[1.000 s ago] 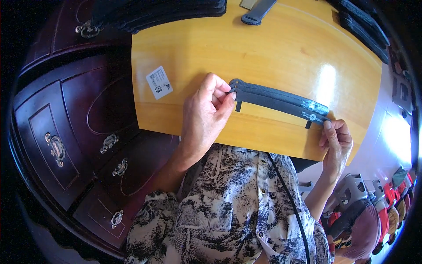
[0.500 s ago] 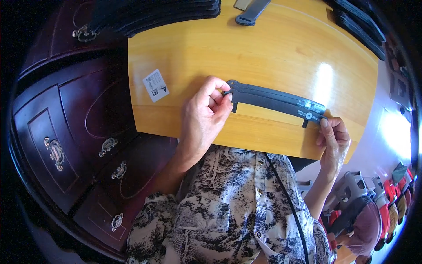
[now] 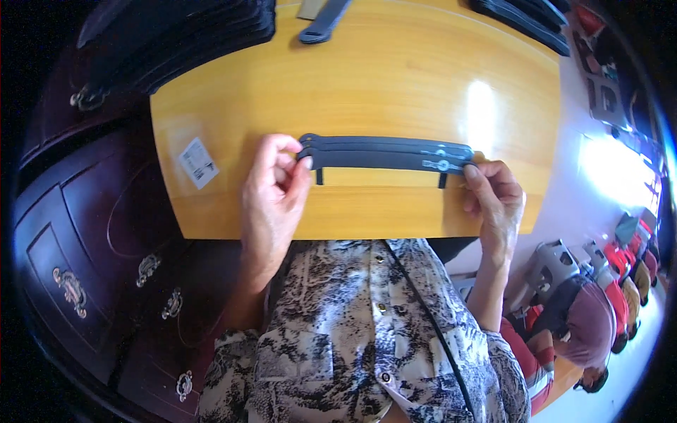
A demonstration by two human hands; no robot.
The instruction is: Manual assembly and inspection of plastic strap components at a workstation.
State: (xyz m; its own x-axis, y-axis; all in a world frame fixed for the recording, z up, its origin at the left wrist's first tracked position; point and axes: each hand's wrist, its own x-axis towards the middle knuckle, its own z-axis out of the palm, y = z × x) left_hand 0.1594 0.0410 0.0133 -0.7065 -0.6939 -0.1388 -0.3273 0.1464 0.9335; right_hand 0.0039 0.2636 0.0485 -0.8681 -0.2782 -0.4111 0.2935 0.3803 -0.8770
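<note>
Head view, work position: a fanned set of flat, dark grey fabric-like straps with rounded ends lies lengthwise across the near half of a glossy yellow wooden tabletop; whether it rests on the surface or is held just above it cannot be told.
Left hand: the left hand pinches the straps' left end between thumb and fingers.
Right hand: the right hand pinches the opposite end, beside pale blue printed marks.
Short black strips: two, a left strip and a right strip, project from under the straps' near edge; their attachment cannot be determined.
Tabletop, left: white rectangular paper label, set at a slant, apart from the left hand.
Tabletop, far edge: single dark grey round-ended strap, near a layered black stack; second black stack at far right.
Left surroundings: dark reddish-brown wooden cabinet with ornate metal handles.
Right surroundings: grey plastic stool; person in a mauve top, bent forward.
</note>
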